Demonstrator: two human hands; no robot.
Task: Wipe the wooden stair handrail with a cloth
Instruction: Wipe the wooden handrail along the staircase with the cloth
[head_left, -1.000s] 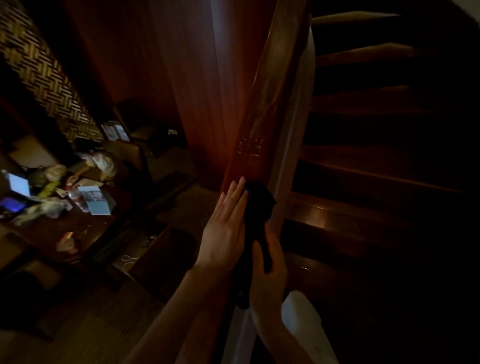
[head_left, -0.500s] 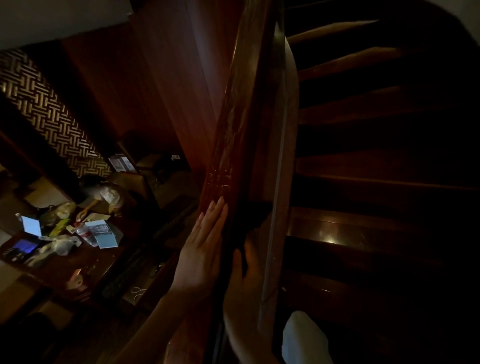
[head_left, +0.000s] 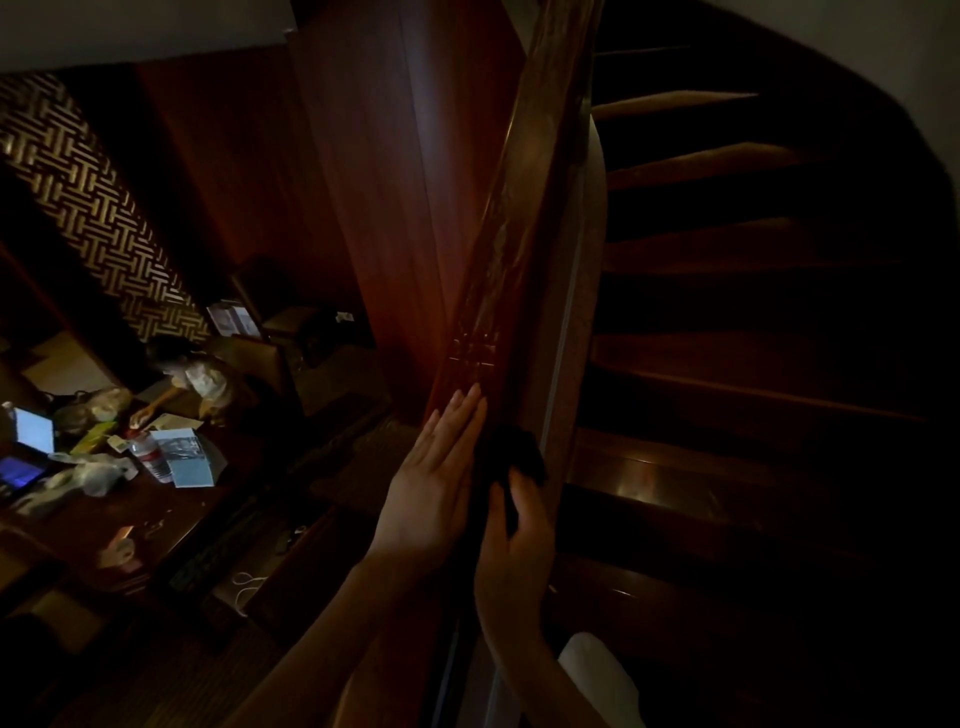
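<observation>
The dark wooden handrail (head_left: 524, 218) runs from the bottom middle up to the top of the view, with a carved pattern on its left face. My left hand (head_left: 434, 483) lies flat against that left face, fingers straight and together, just below the carving. My right hand (head_left: 514, 551) holds a dark cloth (head_left: 511, 457) bunched on the rail's top, right beside the left fingertips. The scene is dim and the cloth's edges are hard to make out.
Wooden stair treads (head_left: 753, 405) curve away on the right. Below on the left stands a cluttered table (head_left: 119, 514) with a lit screen (head_left: 34, 428), a bottle (head_left: 150, 454) and papers. A person (head_left: 200, 376) sits at its far side. A tall wood panel (head_left: 395, 197) rises left of the rail.
The view has shifted, so rail and hands sit further right. The cloth, hidden behind the rail half a second ago, shows bunched on top again above my right fingers.
</observation>
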